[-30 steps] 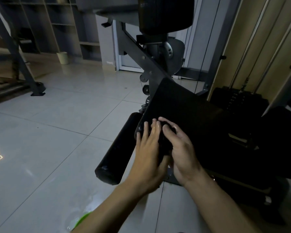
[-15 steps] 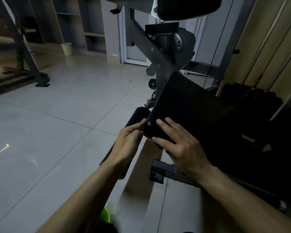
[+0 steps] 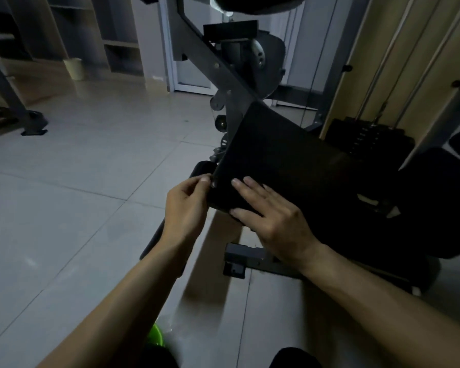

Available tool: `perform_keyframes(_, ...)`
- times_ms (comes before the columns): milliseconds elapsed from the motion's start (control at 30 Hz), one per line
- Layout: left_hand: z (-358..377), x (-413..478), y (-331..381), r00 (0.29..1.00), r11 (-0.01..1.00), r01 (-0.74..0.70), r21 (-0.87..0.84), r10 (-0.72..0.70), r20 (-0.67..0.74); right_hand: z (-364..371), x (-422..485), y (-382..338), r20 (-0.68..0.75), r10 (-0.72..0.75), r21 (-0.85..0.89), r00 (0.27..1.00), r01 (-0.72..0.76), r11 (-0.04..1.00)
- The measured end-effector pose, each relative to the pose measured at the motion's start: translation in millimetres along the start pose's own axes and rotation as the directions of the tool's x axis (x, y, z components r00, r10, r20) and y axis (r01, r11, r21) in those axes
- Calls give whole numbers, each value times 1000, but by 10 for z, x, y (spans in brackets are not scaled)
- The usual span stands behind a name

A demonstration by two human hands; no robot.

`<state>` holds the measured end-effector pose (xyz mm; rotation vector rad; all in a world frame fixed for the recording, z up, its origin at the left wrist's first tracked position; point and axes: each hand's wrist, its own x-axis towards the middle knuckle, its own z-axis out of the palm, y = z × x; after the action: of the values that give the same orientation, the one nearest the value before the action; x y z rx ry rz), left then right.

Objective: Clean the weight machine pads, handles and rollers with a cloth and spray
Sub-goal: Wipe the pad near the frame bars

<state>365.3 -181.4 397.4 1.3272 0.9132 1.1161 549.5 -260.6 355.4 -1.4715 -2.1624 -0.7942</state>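
Note:
The weight machine's black seat pad (image 3: 290,160) slopes towards me in the middle of the view. My left hand (image 3: 186,205) pinches its front left corner with closed fingers. My right hand (image 3: 274,219) lies on the same corner, fingers spread on top and thumb on the front face. In this dim light I cannot tell whether a dark cloth is under my hands. A black foam roller (image 3: 201,167) runs down to the left behind my left hand, mostly hidden. A bright green object (image 3: 156,337), partly hidden by my left arm, lies on the floor.
The grey machine frame (image 3: 223,73) rises behind the pad, with another dark pad (image 3: 255,2) at the top. The weight stack (image 3: 369,136) and its cables stand at the right. A grey base bar (image 3: 247,257) lies below the seat. Tiled floor, a small bin (image 3: 73,68) and another machine's foot (image 3: 33,126) are on the left.
A second ago both hands were pressed together on the pad's front corner. My left hand has slid to the left edge, my right hand has spread flat, and my view has moved closer.

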Motion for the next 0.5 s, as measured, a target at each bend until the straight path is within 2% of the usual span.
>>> perform_keyframes(133,146,16,-55,994,980,-107,167,110,-8,-261,-869,355,137,150,-37,979,-147,989)
perform_keyframes(233,139,36,-75,988,954,-150,260,156,-6,-301,-980,357,115,226,-27,967,-224,974)
perform_keyframes(400,110,82,-103,986,939,-159,304,169,-4,79,53,-253,-99,72,41,992,-69,997)
perform_keyframes(500,96,38,-109,979,921,-194,338,205,5,130,133,-227,-108,62,9,992,-61,998)
